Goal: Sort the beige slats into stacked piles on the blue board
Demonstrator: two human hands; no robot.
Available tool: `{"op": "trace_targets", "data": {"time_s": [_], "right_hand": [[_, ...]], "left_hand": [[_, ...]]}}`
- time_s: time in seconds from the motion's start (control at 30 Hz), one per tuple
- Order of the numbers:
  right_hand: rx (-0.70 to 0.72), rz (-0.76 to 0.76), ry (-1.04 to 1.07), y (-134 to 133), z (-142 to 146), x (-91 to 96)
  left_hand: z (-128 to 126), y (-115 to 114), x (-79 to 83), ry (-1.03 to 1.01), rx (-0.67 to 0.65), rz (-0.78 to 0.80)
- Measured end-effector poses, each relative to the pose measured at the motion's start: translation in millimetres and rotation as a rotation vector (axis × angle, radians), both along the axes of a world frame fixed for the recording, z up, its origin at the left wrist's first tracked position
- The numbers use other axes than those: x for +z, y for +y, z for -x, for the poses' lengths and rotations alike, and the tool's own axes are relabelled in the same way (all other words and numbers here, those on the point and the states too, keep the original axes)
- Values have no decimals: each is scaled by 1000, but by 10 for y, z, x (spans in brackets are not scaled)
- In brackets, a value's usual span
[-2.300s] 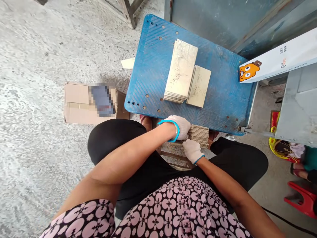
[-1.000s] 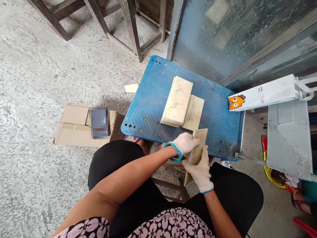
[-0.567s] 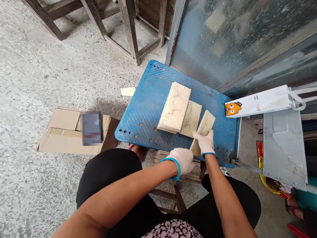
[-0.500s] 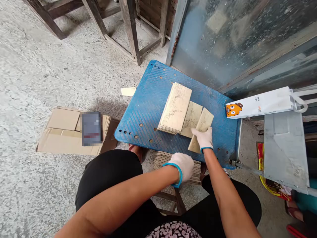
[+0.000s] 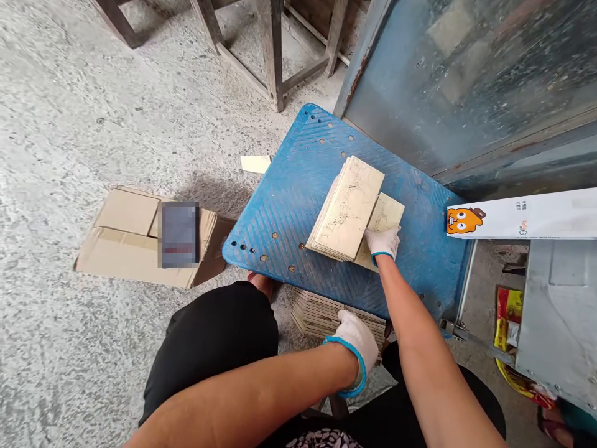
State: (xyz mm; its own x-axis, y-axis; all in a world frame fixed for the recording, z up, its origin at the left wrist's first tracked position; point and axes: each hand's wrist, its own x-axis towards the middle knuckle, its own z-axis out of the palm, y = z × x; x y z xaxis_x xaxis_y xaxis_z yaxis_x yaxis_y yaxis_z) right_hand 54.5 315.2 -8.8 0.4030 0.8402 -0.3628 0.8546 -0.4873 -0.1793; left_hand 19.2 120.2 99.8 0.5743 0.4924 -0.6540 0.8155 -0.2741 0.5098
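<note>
My right hand [image 5: 382, 242], in a white glove, lies flat on a short pile of pale thin plates [image 5: 385, 217] on the blue plastic board [image 5: 289, 205], fingers spread over the top plate. Beside it to the left is a taller pile of the same plates [image 5: 346, 208]. My left hand [image 5: 360, 344], also gloved, rests with curled fingers on a stack of plates [image 5: 321, 311] that sits low between my knees under the board's near edge. Whether it grips a plate is hidden.
A flattened cardboard box [image 5: 140, 236] lies on the concrete floor at left. One loose plate [image 5: 255, 163] lies by the board's left edge. A white paper bag [image 5: 522, 219] and grey metal housing [image 5: 555, 323] are at right; wooden stool legs [image 5: 273, 56] stand behind.
My right hand carried one plate from the low stack up onto the short pile on the blue board and laid it flat. My left hand dropped back to the low stack.
</note>
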Motion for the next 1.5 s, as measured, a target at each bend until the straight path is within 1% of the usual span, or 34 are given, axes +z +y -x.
{"op": "trace_targets", "data": {"time_s": [0.13, 0.27, 0.33, 0.43, 0.5, 0.57, 0.63, 0.67, 0.73, 0.8, 0.87, 0.93, 1.0, 1.17, 1.27, 1.33, 1.5], "right_hand": [[-14, 27, -35, 27, 65, -62], [-22, 43, -39, 30, 100, -78], [-20, 35, -29, 27, 93, -85], [0, 10, 1, 0, 44, -119], [21, -33, 14, -39, 1, -157], [82, -120, 3, -84, -32, -192], [143, -201, -17, -112, -56, -203], [150, -217, -17, -112, -68, -196], [110, -187, 11, -80, -100, -159], [51, -118, 51, -20, -142, -111], [25, -45, 77, 41, -179, -79], [14, 13, 74, 81, -185, -79], [12, 41, 60, 97, -147, -104], [-4, 63, -23, 103, 27, -186], [-22, 63, -95, 116, 72, -220], [-12, 51, -100, 125, 70, -241], [62, -12, -73, 132, 63, -279]], "left_hand": [[30, -31, -15, 24, 17, -27], [47, -61, -34, 22, -5, -53], [41, -64, -43, 24, -8, -71], [17, -55, -62, 21, 15, -48], [0, -44, -79, 14, 48, -28], [-13, -32, -94, 4, 83, -26], [-17, -16, -102, -2, 95, -27], [-16, -7, -102, -3, 89, -17], [-11, 11, -94, -5, 68, 15], [-5, 25, -76, -3, 44, 44], [0, 30, -57, 9, 26, 46], [5, 25, -44, 15, 17, 34], [10, 18, -44, 16, 21, 24], [13, 2, -94, 20, 34, 47], [11, -9, -120, 4, 102, 40], [15, -12, -119, -1, 126, 25], [31, -10, -91, 10, 76, 37]]}}
